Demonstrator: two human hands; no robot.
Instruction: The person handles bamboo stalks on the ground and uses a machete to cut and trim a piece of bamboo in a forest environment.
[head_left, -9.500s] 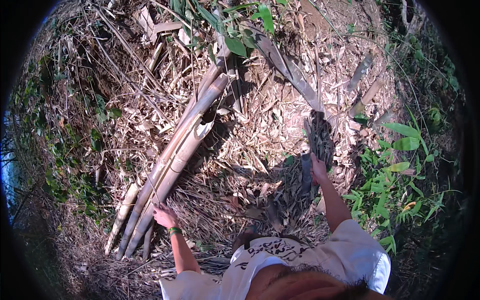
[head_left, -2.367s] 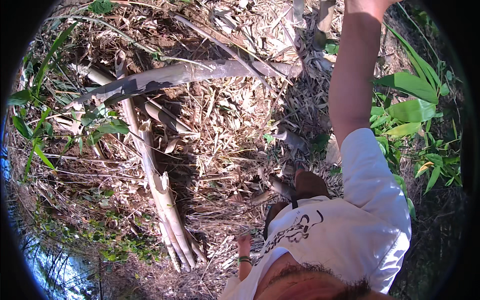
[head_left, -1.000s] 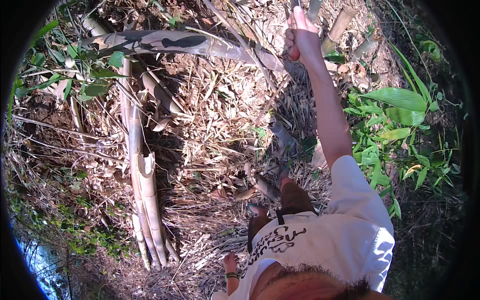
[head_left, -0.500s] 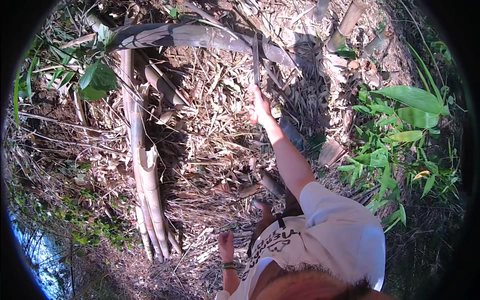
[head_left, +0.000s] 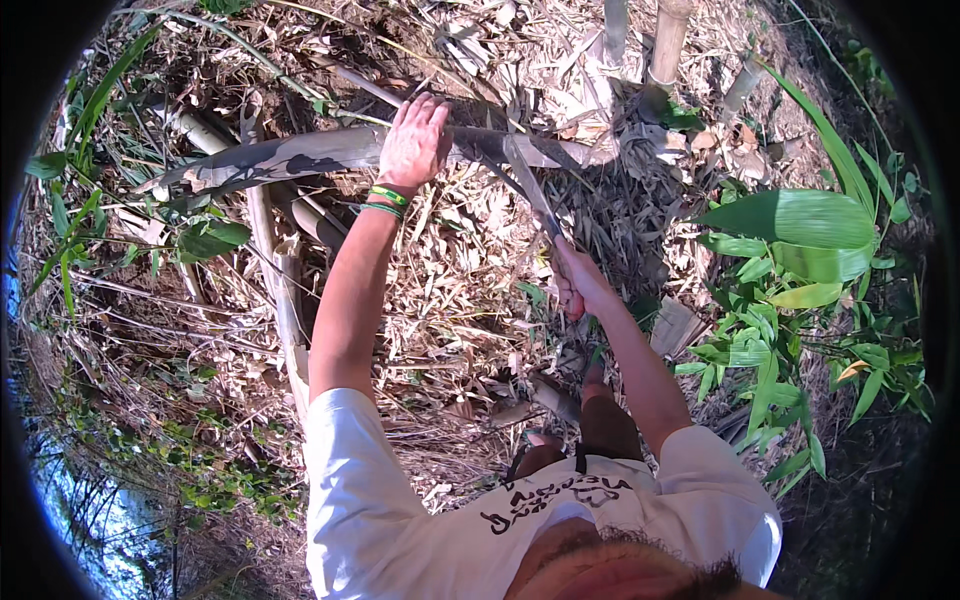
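Note:
A thick, grey-brown bamboo culm (head_left: 290, 158) lies across the upper part of the head view. My left hand (head_left: 415, 142) is laid over it, fingers reaching past its far side; green and yellow bands circle that wrist. To the right, my right hand (head_left: 578, 278) is closed around the handle of a machete (head_left: 535, 195). The long, straight blade points up and left, its tip end over the culm to the right of my left hand. Whether the edge has entered the culm I cannot tell. The handle is mostly hidden in my fist.
Below the culm a split, pale bamboo stalk (head_left: 287, 300) runs toward me on the left. Cut upright stumps (head_left: 669, 45) stand at the upper right. Leafy green shoots (head_left: 800, 245) crowd the right side. Dry leaves and thin sticks cover the ground around my feet.
My left hand has risen from low beside my body onto the culm. My right hand has drawn the machete back toward me and rightward, tilting its blade left.

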